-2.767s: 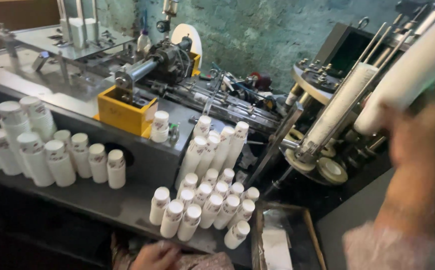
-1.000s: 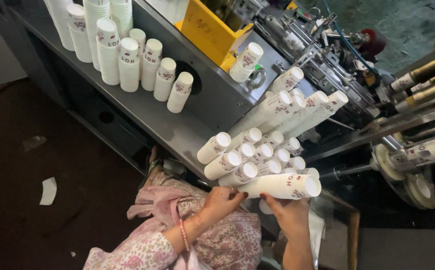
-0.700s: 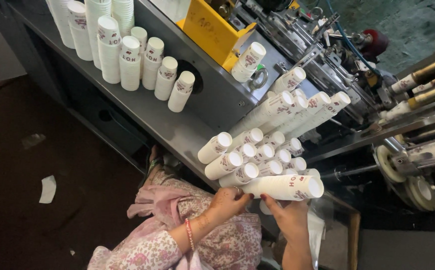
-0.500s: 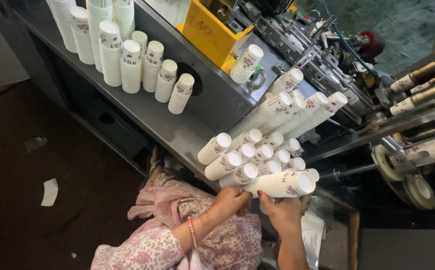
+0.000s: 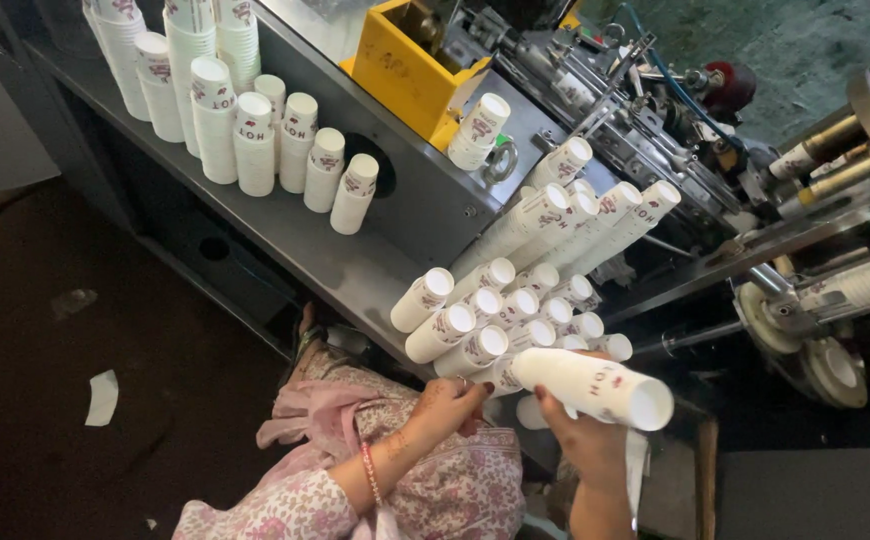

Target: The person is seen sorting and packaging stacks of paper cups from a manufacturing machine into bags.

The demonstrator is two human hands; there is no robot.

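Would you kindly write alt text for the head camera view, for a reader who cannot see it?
Seen from above, a person's right hand holds a nested stack of white paper cups sideways, while the left hand touches its narrow end. More cup stacks lie heaped on a grey metal shelf beside a cup-making machine with a yellow box.

Grey metal shelf (image 5: 345,265), upright stacks of white paper cups (image 5: 255,145), slanted cup stacks (image 5: 495,320) lying at its near edge
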